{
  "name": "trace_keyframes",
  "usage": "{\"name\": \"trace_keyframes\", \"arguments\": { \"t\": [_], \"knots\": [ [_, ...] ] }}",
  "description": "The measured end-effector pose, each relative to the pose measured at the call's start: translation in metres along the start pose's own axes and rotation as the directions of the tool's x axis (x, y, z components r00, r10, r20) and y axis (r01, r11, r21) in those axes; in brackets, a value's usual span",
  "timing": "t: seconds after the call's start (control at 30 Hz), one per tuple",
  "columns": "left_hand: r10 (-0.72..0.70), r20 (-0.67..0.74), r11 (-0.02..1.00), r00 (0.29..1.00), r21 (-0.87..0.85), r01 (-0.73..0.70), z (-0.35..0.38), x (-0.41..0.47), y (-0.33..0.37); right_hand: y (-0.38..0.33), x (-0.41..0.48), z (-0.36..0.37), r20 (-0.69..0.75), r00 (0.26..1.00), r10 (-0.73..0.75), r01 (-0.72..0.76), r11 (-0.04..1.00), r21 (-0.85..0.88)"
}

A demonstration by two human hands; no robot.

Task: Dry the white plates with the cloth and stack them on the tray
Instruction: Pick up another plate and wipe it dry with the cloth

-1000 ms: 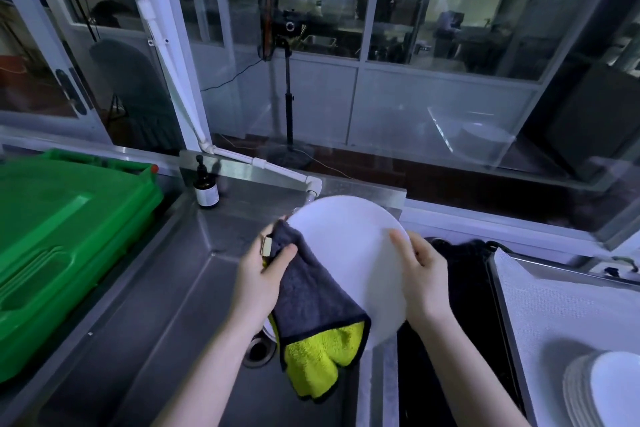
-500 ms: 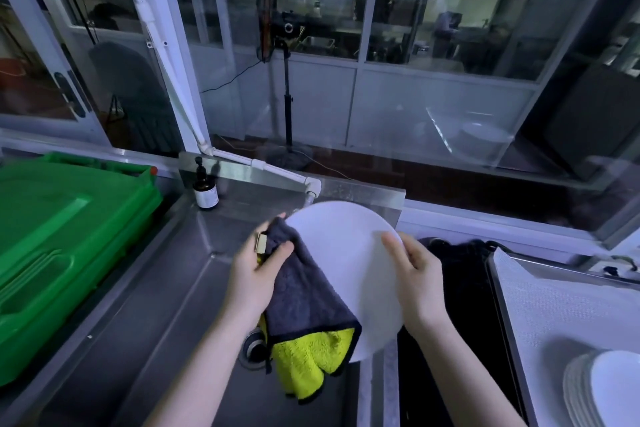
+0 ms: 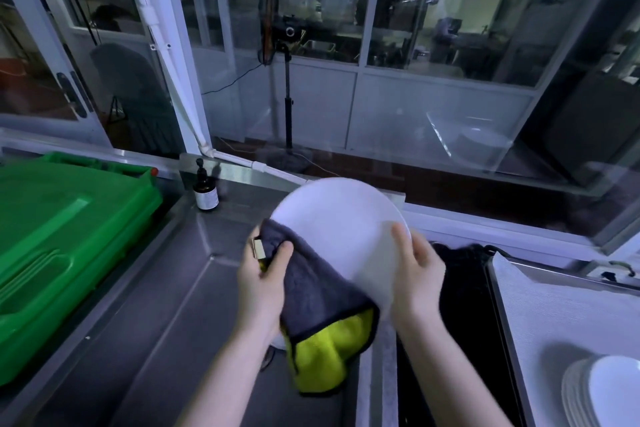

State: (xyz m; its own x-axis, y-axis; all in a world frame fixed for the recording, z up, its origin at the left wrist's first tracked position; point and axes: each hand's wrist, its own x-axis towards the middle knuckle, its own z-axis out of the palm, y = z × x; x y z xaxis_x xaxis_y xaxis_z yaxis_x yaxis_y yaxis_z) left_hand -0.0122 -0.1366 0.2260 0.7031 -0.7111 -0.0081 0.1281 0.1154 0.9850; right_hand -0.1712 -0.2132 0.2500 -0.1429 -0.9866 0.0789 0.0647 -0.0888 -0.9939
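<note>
White round plate (image 3: 341, 229) is held up, tilted, above the stainless-steel sink (image 3: 156, 305), approx mid-frame, face toward the camera. Both hands on it, one per side.

L hand (image 3: 261, 284): clamped on the grey-and-yellow microfibre cloth (image 3: 318, 291), thumb on top of the grey side, pressing it vs the plate's lower-left edge. Fingers go behind the cloth, can't see them. Cloth drapes over the plate's lower-left part; yellow underside hangs below the rim, bit blurred. Small tan label sticks out at the cloth's top corner, just by the thumb.

R hand (image 3: 417, 274): grips the plate's right rim, thumb flat on the front face, other fingers wrapped behind.

Stack of white plates (image 3: 602, 395) sits bottom-right on the metal tray w/ white liner (image 3: 561, 308), well apart from the held plate. Between sink & tray: dark basin w/ smth black in it (image 3: 464, 288), can't tell what.

Left of sink: big green plastic bin (image 3: 62, 246). Dark brown pump bottle w/ white label (image 3: 206, 192) stands upright on the sink's back ledge, near the plate's far-left side. White pipe (image 3: 180, 90) runs diag down to the ledge. Behind the glass: black standing fan (image 3: 277, 45).
</note>
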Motion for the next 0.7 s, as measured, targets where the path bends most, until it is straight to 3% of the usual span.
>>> {"name": "trace_keyframes", "arguments": {
  "t": [0.07, 0.2, 0.27, 0.33, 0.4, 0.47, 0.53, 0.6, 0.7],
  "knots": [
    [-0.032, -0.027, 0.999, 0.999, -0.041, 0.031, 0.003, -0.001, -0.005, 0.011, -0.016, 0.011, -0.103, 0.988, 0.111, -0.1, 0.989, 0.109],
    [0.007, 0.054, 0.999, 0.999, -0.033, -0.006, -0.011, 0.016, -0.002, 0.009, -0.003, -0.007, 0.26, 0.966, -0.003, 0.028, 0.995, -0.092],
    [0.1, 0.189, 0.989, 0.977, 0.086, -0.118, -0.017, 0.024, 0.006, -0.006, 0.017, -0.019, 0.457, 0.889, -0.011, 0.107, 0.977, -0.185],
    [0.169, 0.402, 0.94, 0.9, 0.208, -0.269, -0.018, 0.028, 0.021, -0.022, 0.032, -0.022, 0.623, 0.782, -0.011, 0.23, 0.934, -0.272],
    [0.165, 0.574, 0.874, 0.802, 0.292, -0.389, -0.013, 0.029, 0.033, -0.03, 0.037, -0.016, 0.748, 0.664, -0.021, 0.393, 0.86, -0.325],
    [0.131, 0.666, 0.836, 0.734, 0.325, -0.443, -0.009, 0.03, 0.037, -0.029, 0.034, -0.008, 0.799, 0.599, -0.049, 0.515, 0.788, -0.337],
    [0.129, 0.657, 0.839, 0.743, 0.326, -0.434, -0.009, 0.029, 0.034, -0.025, 0.031, -0.007, 0.772, 0.627, -0.101, 0.523, 0.789, -0.322],
    [0.145, 0.555, 0.899, 0.819, 0.272, -0.344, -0.013, 0.026, 0.026, -0.02, 0.028, -0.011, 0.676, 0.725, -0.133, 0.451, 0.833, -0.319],
    [0.032, 0.188, 0.998, 0.982, 0.039, -0.04, -0.013, 0.012, 0.004, 0.001, 0.01, -0.008, 0.252, 0.968, -0.02, 0.057, 0.988, -0.14]
  ]
}}
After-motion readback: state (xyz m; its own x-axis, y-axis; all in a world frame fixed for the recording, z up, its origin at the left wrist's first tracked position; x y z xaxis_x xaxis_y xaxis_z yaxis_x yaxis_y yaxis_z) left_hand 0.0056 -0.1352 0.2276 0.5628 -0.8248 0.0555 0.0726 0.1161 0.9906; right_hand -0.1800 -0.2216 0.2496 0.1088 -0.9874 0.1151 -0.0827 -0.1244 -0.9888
